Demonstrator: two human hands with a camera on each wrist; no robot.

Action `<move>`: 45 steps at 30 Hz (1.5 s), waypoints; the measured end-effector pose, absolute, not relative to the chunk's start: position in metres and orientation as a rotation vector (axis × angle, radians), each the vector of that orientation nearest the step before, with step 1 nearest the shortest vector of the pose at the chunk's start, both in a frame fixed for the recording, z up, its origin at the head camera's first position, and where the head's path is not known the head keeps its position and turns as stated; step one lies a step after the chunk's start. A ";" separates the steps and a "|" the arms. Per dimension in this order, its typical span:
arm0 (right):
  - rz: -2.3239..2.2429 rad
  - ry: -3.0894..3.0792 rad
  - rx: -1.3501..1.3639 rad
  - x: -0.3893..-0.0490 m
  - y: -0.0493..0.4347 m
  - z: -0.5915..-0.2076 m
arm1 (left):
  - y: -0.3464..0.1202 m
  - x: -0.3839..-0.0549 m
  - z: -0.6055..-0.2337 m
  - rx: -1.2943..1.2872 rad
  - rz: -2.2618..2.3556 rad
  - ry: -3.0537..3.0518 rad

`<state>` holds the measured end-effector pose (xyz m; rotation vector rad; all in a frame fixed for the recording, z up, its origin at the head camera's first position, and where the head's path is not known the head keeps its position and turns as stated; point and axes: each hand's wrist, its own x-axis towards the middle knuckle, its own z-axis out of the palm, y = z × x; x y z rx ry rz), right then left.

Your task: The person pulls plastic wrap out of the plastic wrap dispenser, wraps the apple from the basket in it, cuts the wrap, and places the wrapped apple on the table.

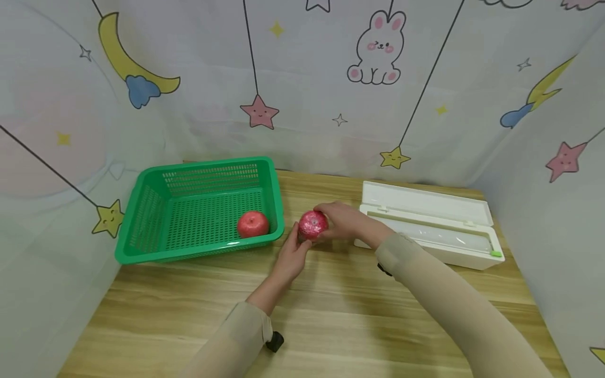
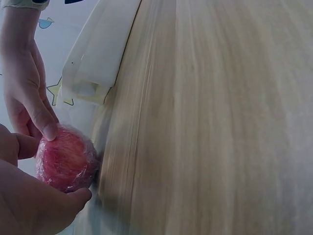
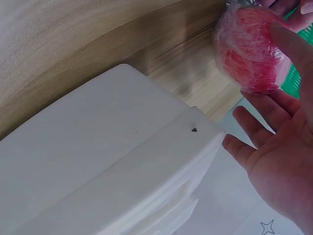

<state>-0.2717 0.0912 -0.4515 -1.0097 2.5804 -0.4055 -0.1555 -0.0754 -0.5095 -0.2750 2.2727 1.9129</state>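
Note:
A red apple [image 1: 313, 225] wrapped in clear, crinkled plastic film is held between both hands. My left hand [image 1: 289, 258] grips it from the near left side, and in the left wrist view its thumb and fingers curve about the apple [image 2: 67, 159]. From the right, my right hand [image 1: 344, 220] pinches the apple with thumb and fingertips. The right wrist view shows the film bunched at one end of the apple [image 3: 252, 49], with the right hand's [image 3: 283, 142] other fingers spread below it. Another red apple [image 1: 252, 224] sits in the green basket [image 1: 198, 255].
Right of the hands stands an open white cling-film box [image 1: 425, 252] with its lid raised at the back and a film roll [image 1: 439, 235] inside. The wooden table [image 1: 331, 315] meets a patterned cloth backdrop [image 1: 312, 63] at the back and sides.

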 end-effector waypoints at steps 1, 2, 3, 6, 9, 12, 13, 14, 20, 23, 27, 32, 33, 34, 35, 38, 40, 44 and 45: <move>-0.403 2.580 -1.003 -0.272 0.091 -0.452 | -0.076 -0.156 -0.510 -0.271 1.913 2.273; -0.403 2.576 -0.997 -0.272 0.091 -0.452 | -0.077 -0.156 -0.510 -0.266 1.912 2.275; -0.398 2.574 -0.992 -0.272 0.090 -0.453 | -0.077 -0.156 -0.511 -0.266 1.910 2.277; -0.399 2.569 -0.995 -0.272 0.090 -0.453 | -0.080 -0.154 -0.512 -0.259 1.901 2.300; -0.397 2.570 -0.991 -0.271 0.090 -0.452 | -0.084 -0.149 -0.513 -0.243 1.891 2.325; -0.398 2.564 -0.975 -0.270 0.091 -0.449 | -0.088 -0.142 -0.513 -0.190 1.861 2.343; -0.396 2.563 -0.971 -0.269 0.091 -0.449 | -0.090 -0.139 -0.512 -0.171 1.843 2.344; -0.389 2.562 -0.966 -0.269 0.092 -0.448 | -0.092 -0.135 -0.511 -0.144 1.823 2.347; -0.364 2.565 -0.966 -0.267 0.097 -0.446 | -0.105 -0.117 -0.495 -0.014 1.674 2.361; -0.355 2.566 -0.970 -0.267 0.099 -0.446 | -0.112 -0.112 -0.488 0.003 1.586 2.386; -0.364 2.558 -0.980 -0.266 0.100 -0.446 | -0.117 -0.112 -0.483 -0.004 1.532 2.430; -0.384 2.546 -1.013 -0.265 0.098 -0.446 | -0.120 -0.114 -0.485 -0.027 1.516 2.451; -0.385 2.546 -1.018 -0.264 0.097 -0.446 | -0.120 -0.114 -0.486 -0.033 1.512 2.454; -0.381 2.547 -1.019 -0.264 0.097 -0.446 | -0.120 -0.115 -0.487 -0.031 1.509 2.461; -0.381 2.547 -1.021 -0.264 0.097 -0.445 | -0.120 -0.115 -0.487 -0.035 1.509 2.463; -0.373 2.542 -1.022 -0.262 0.096 -0.444 | -0.120 -0.117 -0.489 -0.036 1.512 2.481; -0.364 2.539 -1.021 -0.261 0.096 -0.443 | -0.120 -0.117 -0.489 -0.037 1.512 2.487; -0.354 2.536 -1.018 -0.260 0.100 -0.443 | -0.119 -0.117 -0.489 -0.042 1.507 2.486; -0.357 2.536 -1.018 -0.260 0.102 -0.443 | -0.119 -0.117 -0.489 -0.041 1.506 2.487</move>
